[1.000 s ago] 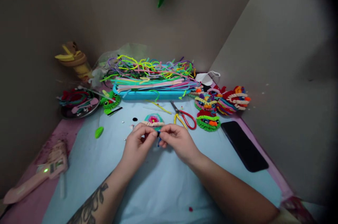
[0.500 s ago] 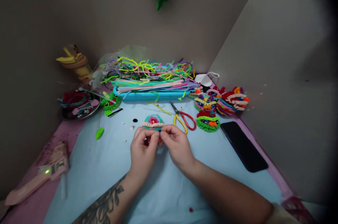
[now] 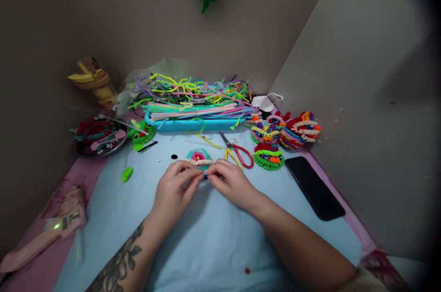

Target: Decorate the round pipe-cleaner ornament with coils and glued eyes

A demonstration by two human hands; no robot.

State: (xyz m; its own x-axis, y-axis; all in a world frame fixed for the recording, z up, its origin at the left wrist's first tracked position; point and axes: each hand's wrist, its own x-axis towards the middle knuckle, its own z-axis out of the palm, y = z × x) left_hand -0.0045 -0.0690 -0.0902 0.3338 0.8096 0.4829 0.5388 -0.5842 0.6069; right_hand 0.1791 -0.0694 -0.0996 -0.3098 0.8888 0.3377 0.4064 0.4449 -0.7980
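My left hand (image 3: 177,185) and my right hand (image 3: 230,182) meet near the middle of the table, fingertips almost touching. Between them they pinch a small blue piece (image 3: 206,174) with a dark edge; the fingers cover most of it, so its kind is unclear. Just beyond the fingertips lies a round pipe-cleaner piece (image 3: 199,154), teal with a pink centre and a cream coiled strip across its front. Right of it rest scissors (image 3: 237,150) with one red and one yellow handle, blades apart. A black disc (image 3: 174,157) lies to the left.
A blue tray (image 3: 196,125) heaped with pipe cleaners stands at the back. Finished pipe-cleaner figures (image 3: 269,156) and a phone (image 3: 315,188) are on the right. A metal dish (image 3: 101,148), a green figure (image 3: 142,134) and a pink glue gun (image 3: 51,234) sit on the left.
My left hand has shifted left and opened its grip wider, its fingers more stretched. The round piece's lower part is less covered. The view has tilted slightly.
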